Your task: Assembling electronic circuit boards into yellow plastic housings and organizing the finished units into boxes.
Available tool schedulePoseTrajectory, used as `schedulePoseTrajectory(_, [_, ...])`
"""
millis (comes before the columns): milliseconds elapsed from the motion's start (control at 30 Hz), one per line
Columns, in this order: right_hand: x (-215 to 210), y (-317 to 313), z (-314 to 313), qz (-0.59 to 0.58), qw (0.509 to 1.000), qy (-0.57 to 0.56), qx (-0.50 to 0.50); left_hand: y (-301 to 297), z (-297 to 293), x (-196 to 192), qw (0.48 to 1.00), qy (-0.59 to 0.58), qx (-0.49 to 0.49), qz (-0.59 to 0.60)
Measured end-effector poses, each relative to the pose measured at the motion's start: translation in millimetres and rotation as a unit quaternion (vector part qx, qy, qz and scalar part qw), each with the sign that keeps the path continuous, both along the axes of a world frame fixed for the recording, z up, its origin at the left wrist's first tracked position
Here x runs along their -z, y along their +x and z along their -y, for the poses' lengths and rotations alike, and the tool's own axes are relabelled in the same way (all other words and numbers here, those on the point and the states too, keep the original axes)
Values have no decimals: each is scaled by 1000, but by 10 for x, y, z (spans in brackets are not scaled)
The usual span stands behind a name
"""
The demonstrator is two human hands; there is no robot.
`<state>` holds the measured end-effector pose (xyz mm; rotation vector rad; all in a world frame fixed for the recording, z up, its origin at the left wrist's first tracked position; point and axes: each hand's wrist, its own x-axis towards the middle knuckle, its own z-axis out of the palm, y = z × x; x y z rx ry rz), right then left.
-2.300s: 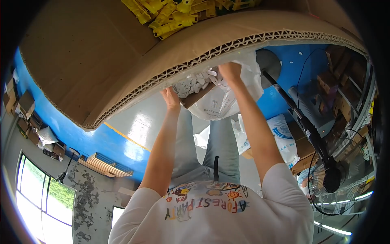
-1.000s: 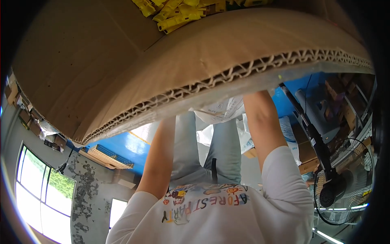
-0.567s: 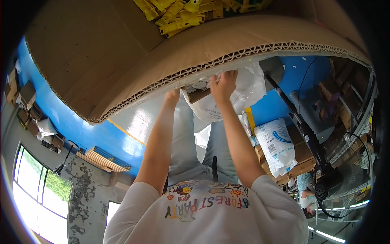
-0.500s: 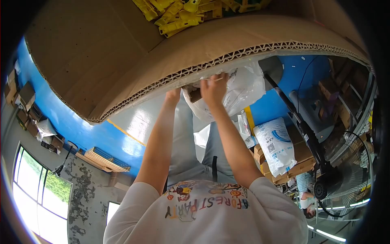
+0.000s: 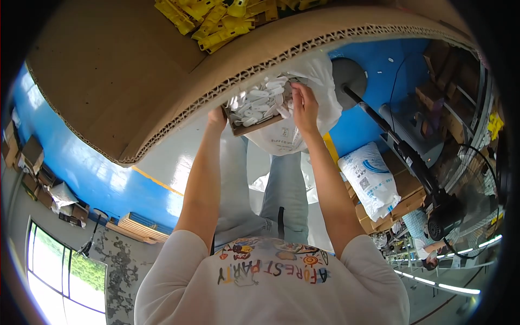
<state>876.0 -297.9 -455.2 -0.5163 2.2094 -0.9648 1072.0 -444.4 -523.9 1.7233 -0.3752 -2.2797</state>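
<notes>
A small open cardboard box [image 5: 250,130], tilted and filled with many white oblong plastic pieces [image 5: 260,103], sits just below the rim of a large carton. My left hand [image 5: 217,117] is closed on the small box's left side, its fingertips partly hidden by the carton edge. At the box's right side, my right hand [image 5: 306,106] has bent fingers at the edge. A white translucent plastic bag [image 5: 319,97] hangs around and behind the box, next to my right hand.
The large corrugated carton [image 5: 130,92] spans the far side, with yellow plastic parts [image 5: 225,30] inside. On the right stand a black fan [image 5: 433,211] on a pole and a full white sack [image 5: 370,179] on boxes. Another person [image 5: 422,244] is farther back.
The small box has come out from the bag into fuller view, showing its white pieces. My right hand has moved right to the box's side; my left hand has shifted slightly left.
</notes>
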Motion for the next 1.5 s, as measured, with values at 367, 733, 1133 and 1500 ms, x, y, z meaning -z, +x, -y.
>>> schedulePoseTrajectory(367, [-404,478,301,384,868,-260,177,-169,50,-727,983,-126,124,-57])
schedulePoseTrajectory(733, [-1751,275,-404,284,889,-343,105,-421,-395,-2238,978,-137,142,-66])
schedulePoseTrajectory(1133, [-2975,977,-2397,93,841,-372,382,-1027,-1792,-3754,873,-39,444,-196])
schedulePoseTrajectory(1500, [-3331,636,-4519,61,698,-366,613,-2341,-4180,-4058,702,-1,687,-188])
